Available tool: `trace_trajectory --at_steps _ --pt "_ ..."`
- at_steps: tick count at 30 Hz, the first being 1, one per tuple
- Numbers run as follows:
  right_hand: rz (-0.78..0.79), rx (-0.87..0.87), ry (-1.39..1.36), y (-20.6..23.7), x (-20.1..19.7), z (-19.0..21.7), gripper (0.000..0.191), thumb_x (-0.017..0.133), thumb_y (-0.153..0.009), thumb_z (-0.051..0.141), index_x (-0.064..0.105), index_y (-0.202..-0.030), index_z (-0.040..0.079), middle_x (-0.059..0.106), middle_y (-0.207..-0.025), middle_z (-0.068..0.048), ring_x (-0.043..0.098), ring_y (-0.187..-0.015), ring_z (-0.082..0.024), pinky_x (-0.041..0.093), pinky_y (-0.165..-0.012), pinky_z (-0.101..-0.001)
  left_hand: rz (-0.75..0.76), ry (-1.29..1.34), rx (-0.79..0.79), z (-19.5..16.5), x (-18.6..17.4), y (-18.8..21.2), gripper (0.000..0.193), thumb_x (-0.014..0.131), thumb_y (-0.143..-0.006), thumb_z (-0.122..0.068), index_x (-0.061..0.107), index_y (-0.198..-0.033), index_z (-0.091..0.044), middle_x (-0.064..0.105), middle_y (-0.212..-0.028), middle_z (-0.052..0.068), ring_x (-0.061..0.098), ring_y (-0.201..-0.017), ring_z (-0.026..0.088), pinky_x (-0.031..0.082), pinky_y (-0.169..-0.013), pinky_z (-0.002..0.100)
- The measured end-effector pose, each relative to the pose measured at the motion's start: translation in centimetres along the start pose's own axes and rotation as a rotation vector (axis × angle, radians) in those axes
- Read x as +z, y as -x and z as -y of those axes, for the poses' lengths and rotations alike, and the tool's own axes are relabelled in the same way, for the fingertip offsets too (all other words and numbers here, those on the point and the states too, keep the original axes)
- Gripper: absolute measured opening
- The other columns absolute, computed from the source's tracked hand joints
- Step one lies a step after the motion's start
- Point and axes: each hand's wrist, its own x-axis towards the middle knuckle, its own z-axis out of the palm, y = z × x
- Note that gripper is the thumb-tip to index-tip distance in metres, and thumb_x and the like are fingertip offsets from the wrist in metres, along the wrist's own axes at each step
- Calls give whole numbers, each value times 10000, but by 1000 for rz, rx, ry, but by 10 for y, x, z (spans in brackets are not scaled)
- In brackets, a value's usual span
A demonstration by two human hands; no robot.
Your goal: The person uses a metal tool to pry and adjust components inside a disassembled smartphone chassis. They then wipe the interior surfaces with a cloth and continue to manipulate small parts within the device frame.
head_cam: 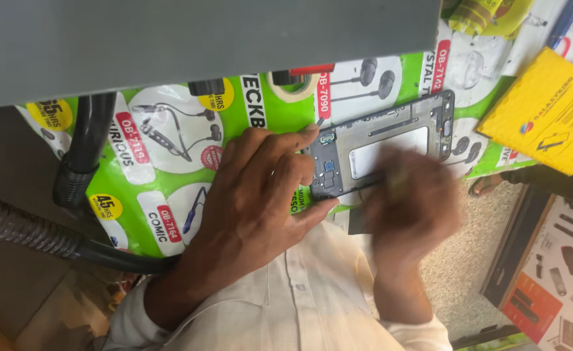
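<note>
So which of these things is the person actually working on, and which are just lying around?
In hand:
- phone frame, gripped by the left hand
- thin dark tool, blurred, in the right hand

Lying about:
- yellow box
- tape roll
- black hoses
- green printed sheet underneath

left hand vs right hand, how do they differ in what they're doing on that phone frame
The left hand is sharp in the picture and grips the near end of the phone frame between thumb and fingers. The right hand is blurred and lies over the frame's lower edge; a thin dark tool seems to run from it, but what it grips is too smeared to tell. Both come from pale sleeves and meet at the same frame, over a green printed sheet.
</note>
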Motion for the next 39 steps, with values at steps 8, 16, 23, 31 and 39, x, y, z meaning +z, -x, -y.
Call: trace_trajectory --at_steps 8,16,23,31,39 --pt "-46 -73 -285 -6 6 -5 187 718 -952 11 685 -1135 -9 714 -1143 -114 708 -1036 -264 553 -944 -319 -16 4 -8 -1 3 -1 568 973 -709 -185 502 -1002 -61 627 -1318 164 585 -1108 324 479 -969 461" --pt "4 -97 -145 -4 3 -13 247 685 -895 -34 696 -1142 -13 721 -1090 -132 717 -1019 -254 558 -925 -359 -24 -2 -20 -3 4 -2 565 973 -710 -177 501 -1000 -65 632 -1306 158 589 -1087 320 480 -962 465" --pt "-89 -182 -17 -2 11 -15 232 771 -957 -10 700 -1178 -10 689 -1088 -142 692 -952 -282 544 -828 -358 -10 -2 -23 -2 3 -1 561 971 -715 -198 504 -997 -66 632 -1307 160 591 -1123 326 470 -932 469" --pt "-75 -101 -10 -34 5 16 169 746 -947 -61 711 -1109 -25 710 -1048 -129 699 -904 -279 529 -822 -379 -9 0 -17 -1 0 -6 558 960 -730 -203 505 -1020 -61 641 -1293 151 584 -1086 304 467 -923 455" --pt "-79 0 -94 -30 11 18 208 693 -937 -125 745 -1091 4 703 -1005 -97 679 -909 -217 535 -835 -315 -17 16 -6 3 -1 -3 565 951 -707 -168 488 -1017 -73 647 -1269 137 581 -1076 303 473 -923 452"
